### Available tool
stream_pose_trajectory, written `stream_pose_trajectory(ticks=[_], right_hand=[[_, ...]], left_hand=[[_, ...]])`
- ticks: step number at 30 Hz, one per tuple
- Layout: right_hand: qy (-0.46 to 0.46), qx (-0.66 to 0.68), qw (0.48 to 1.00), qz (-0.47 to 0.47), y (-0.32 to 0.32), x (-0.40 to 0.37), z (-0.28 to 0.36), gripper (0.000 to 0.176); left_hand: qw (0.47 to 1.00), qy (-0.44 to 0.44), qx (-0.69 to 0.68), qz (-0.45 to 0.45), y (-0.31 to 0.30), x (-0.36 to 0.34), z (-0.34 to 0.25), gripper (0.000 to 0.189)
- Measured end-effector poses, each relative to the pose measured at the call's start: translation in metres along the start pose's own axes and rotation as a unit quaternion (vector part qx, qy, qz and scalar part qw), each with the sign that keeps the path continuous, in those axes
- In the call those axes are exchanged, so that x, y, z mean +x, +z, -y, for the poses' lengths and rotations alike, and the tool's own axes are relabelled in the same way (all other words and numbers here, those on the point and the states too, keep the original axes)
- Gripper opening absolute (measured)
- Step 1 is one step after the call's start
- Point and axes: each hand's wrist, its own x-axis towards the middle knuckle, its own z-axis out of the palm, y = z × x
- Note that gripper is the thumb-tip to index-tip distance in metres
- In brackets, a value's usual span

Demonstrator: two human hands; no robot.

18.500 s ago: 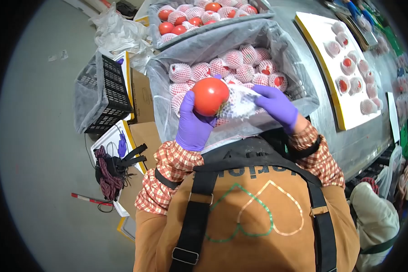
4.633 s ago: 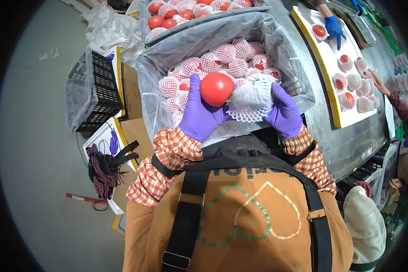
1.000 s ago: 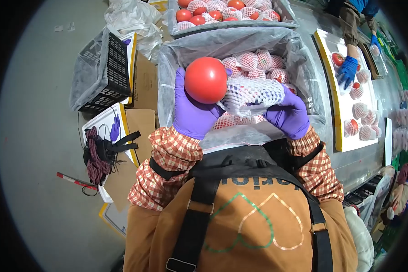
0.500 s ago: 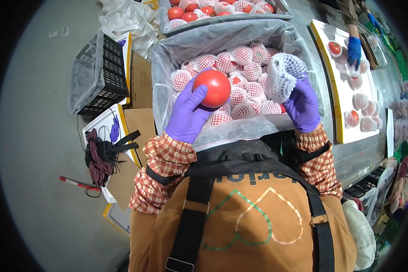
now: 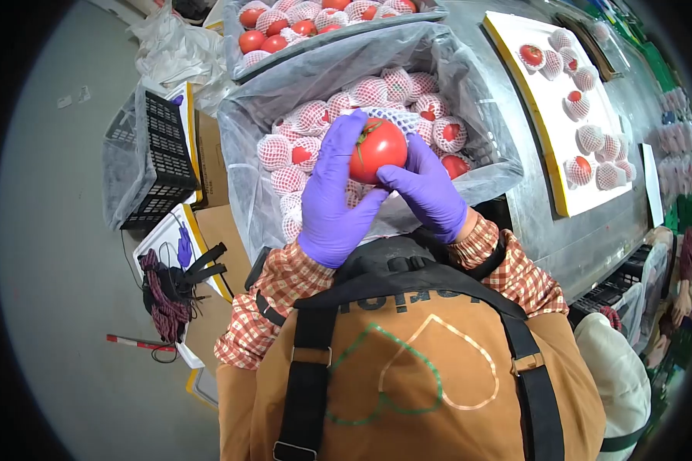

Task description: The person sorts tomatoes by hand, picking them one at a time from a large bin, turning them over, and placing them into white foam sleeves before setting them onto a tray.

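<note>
A bare red tomato (image 5: 379,150), its green stem turned to the upper left, is between my two purple-gloved hands. My left hand (image 5: 333,196) grips it from the left. My right hand (image 5: 432,192) is closed against its right side, with the thumb on the skin. A white foam net sleeve (image 5: 396,117) shows behind the tomato at my right fingertips; most of it is hidden. Beneath my hands, a lined crate (image 5: 242,165) holds many tomatoes in foam nets (image 5: 287,180).
Another lined crate (image 5: 438,14) of tomatoes stands beyond. On the right, a white board with a yellow edge (image 5: 519,81) carries netted tomatoes. A black basket (image 5: 165,150), a cardboard box (image 5: 214,157) and a bundle of straps (image 5: 165,288) are on the left.
My right hand has moved left with the foam net sleeve to meet the tomato. The tomato has turned so its stem shows. The blue-gloved hand at the board has left the view.
</note>
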Motion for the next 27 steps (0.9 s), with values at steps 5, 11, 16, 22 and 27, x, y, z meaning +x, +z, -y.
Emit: stream_pose_trajectory(ticks=[5,11,16,22,27], right_hand=[[-0.008,0.092,0.994,0.051,-0.022,-0.01,-0.001,0.075],[0.054,0.209,0.967,0.135,-0.037,-0.018,-0.003,0.084],[0.055,0.206,0.965,0.152,-0.051,-0.022,0.0,0.081],[-0.049,0.001,0.993,0.104,-0.05,-0.009,0.022,0.077],[-0.214,-0.164,0.959,-0.092,-0.058,-0.002,0.013,0.071]], left_hand=[[0.911,-0.156,-0.363,-0.118,-0.013,0.008,0.002,0.063],[0.94,-0.132,-0.278,0.151,-0.002,-0.016,0.055,0.045],[0.873,-0.195,-0.424,0.142,0.005,0.008,0.021,0.039],[0.95,-0.191,-0.247,-0.03,0.006,0.021,-0.007,0.048],[0.996,0.012,-0.08,0.032,0.036,0.023,-0.02,0.058]])
